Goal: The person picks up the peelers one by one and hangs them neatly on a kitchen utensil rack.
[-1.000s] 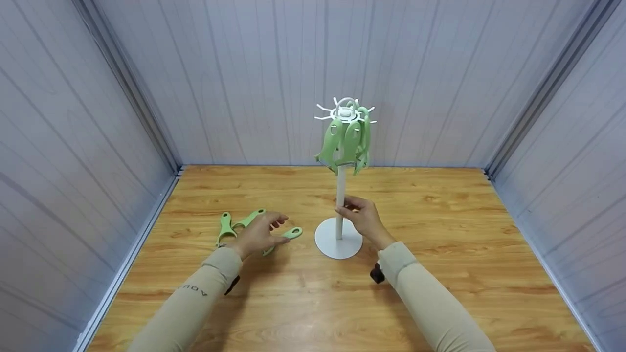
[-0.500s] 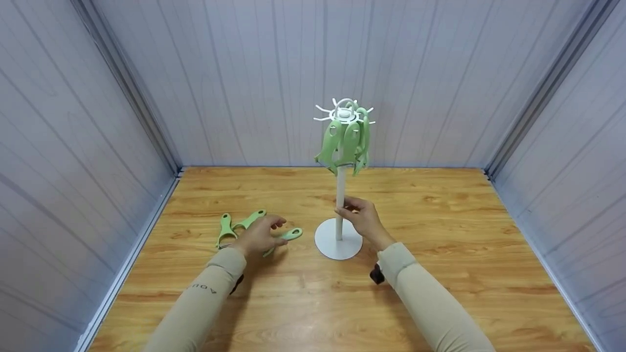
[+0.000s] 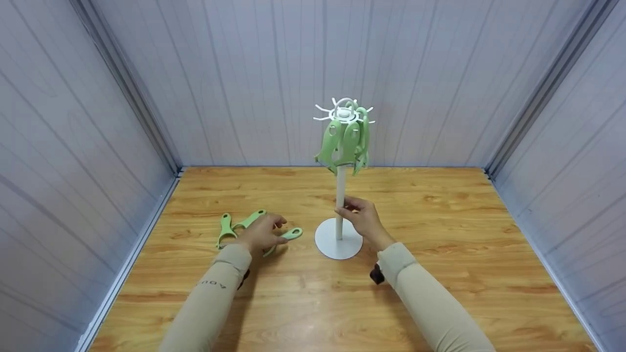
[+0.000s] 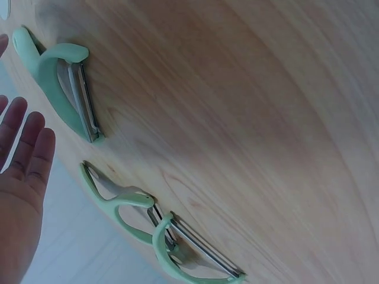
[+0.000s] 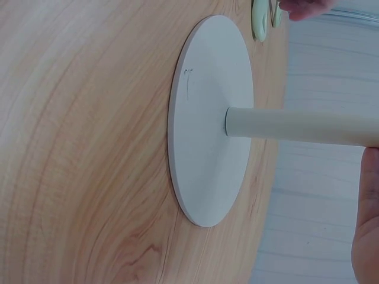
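Note:
My right hand [image 3: 363, 217] pinches the pole [image 3: 341, 186] of a white stand between thumb and fingers, low down above its round base [image 5: 207, 130]. From the stand's spoked top [image 3: 345, 115] hang several green peelers [image 3: 350, 144]. My left hand [image 3: 264, 233] hovers over three more green peelers on the table, its fingers relaxed and holding nothing. Nearest its thumb lies one peeler [image 3: 293, 233], partly covered by the hand in the head view. The left wrist view shows this peeler [image 4: 48, 77] apart from the fingers, with the two others [image 4: 115, 213] close together.
The wooden table [image 3: 303, 308] is enclosed by a pale panelled back wall [image 3: 259, 83] and side walls. Metal strips run along the left [image 3: 132, 254] and right edges. Several white hooks stick out from the stand's top at head height of the hanging peelers.
My left forearm has shifted to the right, and the left hand has moved slightly lower over the peelers, its fingers bending a little. The right hand and the stand stay nearly still.

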### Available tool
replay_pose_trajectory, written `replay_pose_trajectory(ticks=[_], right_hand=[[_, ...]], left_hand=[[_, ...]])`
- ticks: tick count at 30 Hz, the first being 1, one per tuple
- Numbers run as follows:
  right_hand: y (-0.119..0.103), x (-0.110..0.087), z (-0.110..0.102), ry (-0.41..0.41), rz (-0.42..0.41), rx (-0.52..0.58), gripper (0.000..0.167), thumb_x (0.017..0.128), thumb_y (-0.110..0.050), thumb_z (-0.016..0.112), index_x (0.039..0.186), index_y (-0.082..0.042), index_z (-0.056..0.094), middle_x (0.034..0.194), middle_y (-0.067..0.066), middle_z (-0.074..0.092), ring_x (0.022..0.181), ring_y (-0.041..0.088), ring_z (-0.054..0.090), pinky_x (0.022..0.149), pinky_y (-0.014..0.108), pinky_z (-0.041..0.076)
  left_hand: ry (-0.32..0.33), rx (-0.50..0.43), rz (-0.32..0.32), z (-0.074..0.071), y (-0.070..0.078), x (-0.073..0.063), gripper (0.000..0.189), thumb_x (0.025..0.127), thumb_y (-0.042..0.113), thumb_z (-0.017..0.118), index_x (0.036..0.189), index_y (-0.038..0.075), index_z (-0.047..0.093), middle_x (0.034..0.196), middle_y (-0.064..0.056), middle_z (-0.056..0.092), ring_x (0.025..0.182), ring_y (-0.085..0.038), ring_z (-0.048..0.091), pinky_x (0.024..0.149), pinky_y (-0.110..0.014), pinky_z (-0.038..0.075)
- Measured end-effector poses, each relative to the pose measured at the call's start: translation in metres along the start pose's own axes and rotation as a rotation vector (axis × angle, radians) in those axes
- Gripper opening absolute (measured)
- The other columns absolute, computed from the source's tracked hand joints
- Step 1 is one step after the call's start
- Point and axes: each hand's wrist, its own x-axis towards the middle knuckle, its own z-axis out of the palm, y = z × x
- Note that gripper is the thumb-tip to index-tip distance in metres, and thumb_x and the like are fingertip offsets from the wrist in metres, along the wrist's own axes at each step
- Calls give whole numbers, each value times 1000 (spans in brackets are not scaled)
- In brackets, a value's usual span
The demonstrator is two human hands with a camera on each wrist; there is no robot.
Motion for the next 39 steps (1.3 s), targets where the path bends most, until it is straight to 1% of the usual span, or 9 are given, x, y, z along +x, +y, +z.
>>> replay_pose_trajectory(ticks=[7,13,19,23,26,28,32,37,39], right_hand=[[1,0,1,10,-10,-6,25,99,-1,77,122,7,78,103,18,78,89,14,64,76,21,53],[2,-1,0,6,-5,-9,25,99,-2,78,122,6,78,101,12,78,89,12,65,78,22,54],[5,0,0,14,16,-12,24,99,-4,78,121,5,79,102,8,78,91,10,66,80,22,54],[5,0,1,24,30,0,23,99,-4,78,121,6,79,103,9,78,92,12,66,80,22,55],[4,0,2,32,39,11,22,99,-3,78,119,5,79,102,9,78,91,12,66,79,22,55],[4,0,2,37,42,13,22,98,-2,79,119,5,80,101,8,78,91,12,66,79,22,55],[2,0,3,42,39,-2,24,98,-1,79,120,6,79,103,11,78,91,12,66,79,21,55],[1,0,2,29,25,-24,24,98,-3,79,121,5,79,106,19,78,90,12,66,79,21,54],[0,0,2,20,15,-29,24,98,-4,79,121,4,80,106,19,79,90,11,66,79,21,54]], left_hand=[[-32,54,31,2,-2,6,52,97,19,84,143,1,67,130,-19,72,120,-35,69,103,-54,58],[-71,80,29,3,-5,11,48,98,13,83,142,0,68,125,-20,74,112,-32,72,98,-51,60],[-89,56,3,5,-7,12,42,98,7,80,139,3,72,123,-17,76,108,-28,72,97,-50,61],[-97,59,-13,6,-7,14,25,100,6,78,125,8,78,109,-10,76,88,-20,67,86,-43,60],[-116,70,-2,5,-6,16,10,100,5,76,109,9,80,91,-5,72,71,-16,58,73,-37,53],[-127,79,13,4,-4,17,6,101,5,76,102,9,80,84,-2,69,67,-15,55,69,-34,49],[-130,102,37,2,-2,17,6,100,4,76,98,8,80,83,-2,70,70,-15,54,70,-34,48],[-96,96,38,0,1,16,11,98,3,77,108,6,82,95,-6,76,81,-15,59,79,-38,55],[-77,73,38,-3,4,16,14,98,3,77,112,5,82,97,-8,76,82,-16,61,77,-37,56]])
